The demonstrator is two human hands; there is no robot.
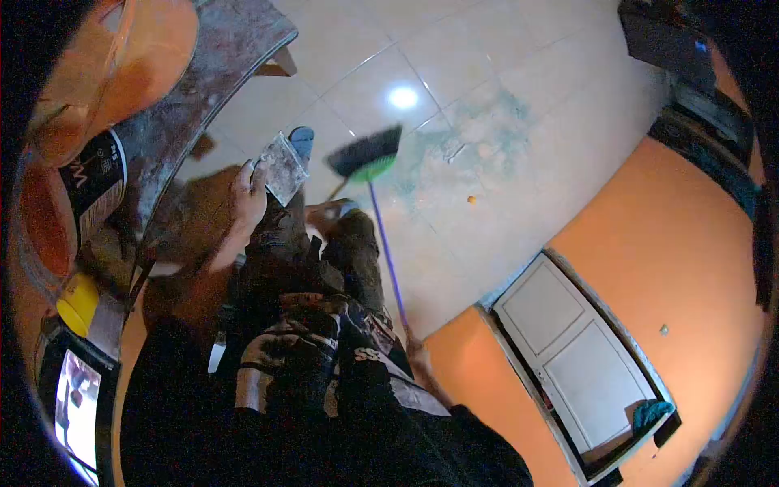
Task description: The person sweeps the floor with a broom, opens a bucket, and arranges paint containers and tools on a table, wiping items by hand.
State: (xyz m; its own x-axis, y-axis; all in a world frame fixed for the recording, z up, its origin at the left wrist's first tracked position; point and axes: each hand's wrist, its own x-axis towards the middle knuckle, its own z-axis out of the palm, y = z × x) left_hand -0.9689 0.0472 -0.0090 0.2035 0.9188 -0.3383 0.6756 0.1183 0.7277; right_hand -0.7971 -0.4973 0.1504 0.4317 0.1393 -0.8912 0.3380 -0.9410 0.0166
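Note:
My left hand (251,188) grips one edge of a flat, square, whitish stained plate (284,170), held low in front of my left leg. What kind of tool it is, I cannot tell. In my right hand (416,353), at my right hip, is the purple handle of a broom (386,247). The broom's green head with black bristles (365,156) is on the floor side, to the right of the plate and apart from it. Greenish-white dust (495,146) is spread over the tiles beyond the broom, with a small pale stick-like piece (456,153) in it.
A dusty dark table (219,65) runs along my left, bearing a black-labelled container (101,174). Near it are a yellow cup (79,304) and a lit screen (77,406). A small orange object (471,199) lies on the floor. Rightward are an orange wall (665,260) and a white door (568,349).

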